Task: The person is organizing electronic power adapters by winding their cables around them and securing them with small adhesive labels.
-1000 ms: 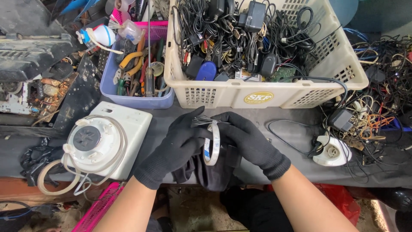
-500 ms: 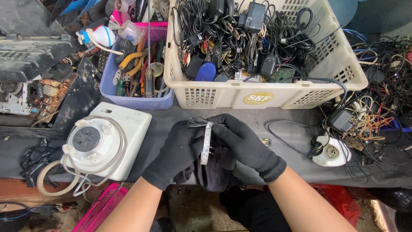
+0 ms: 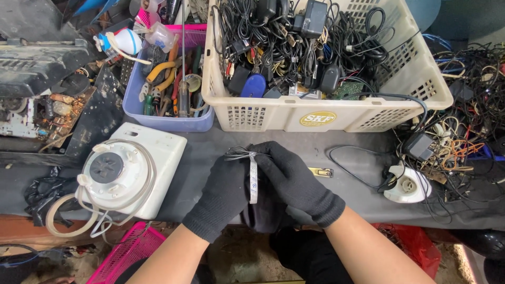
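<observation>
Most of the cable bundle (image 3: 239, 154) is hidden between the left hand (image 3: 223, 192) and right hand (image 3: 294, 181), with only its looped end and a white tie (image 3: 253, 179) showing above the grip, and the dark thing below the grip is too covered by the gloves to identify. The fingertips of both hands are tucked behind the bundle, so how they pinch it cannot be told. Up beyond the grip the basket (image 3: 326, 113) is cut off by the top edge, and far right of the grip the wire heap (image 3: 468, 105) runs out of the frame, its strands too tangled to separate.
</observation>
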